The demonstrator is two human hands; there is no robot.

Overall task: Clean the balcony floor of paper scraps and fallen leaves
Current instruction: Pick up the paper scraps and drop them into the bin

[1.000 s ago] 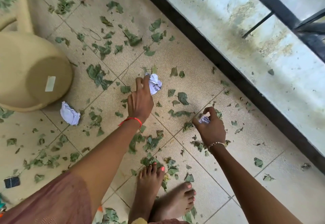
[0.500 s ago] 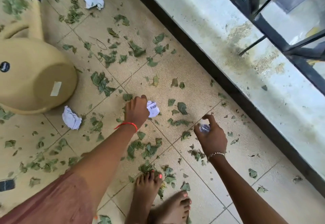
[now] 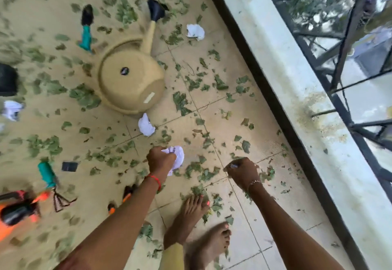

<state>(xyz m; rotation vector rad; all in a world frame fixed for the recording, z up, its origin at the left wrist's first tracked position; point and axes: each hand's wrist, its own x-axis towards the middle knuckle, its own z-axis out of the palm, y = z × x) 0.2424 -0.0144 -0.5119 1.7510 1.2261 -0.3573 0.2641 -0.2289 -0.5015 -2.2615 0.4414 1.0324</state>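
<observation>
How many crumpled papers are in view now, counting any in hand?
5 papers: one by the ledge, one beside the watering can, one at the left edge, one gripped in the left hand, a small bit pinched in the right hand. Blur may hide more.

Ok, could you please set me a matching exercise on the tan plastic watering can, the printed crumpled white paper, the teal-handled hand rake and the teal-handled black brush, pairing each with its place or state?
Things:
1. tan plastic watering can
2. printed crumpled white paper
3. teal-handled hand rake
4. teal-handled black brush

Places or states:
A. beside the small black square
B. gripped by the left hand
C. lying on its side on the tiled floor
D. on the floor beyond the can's handle

Pairs: 1-C, 2-B, 3-A, 4-D.
</observation>
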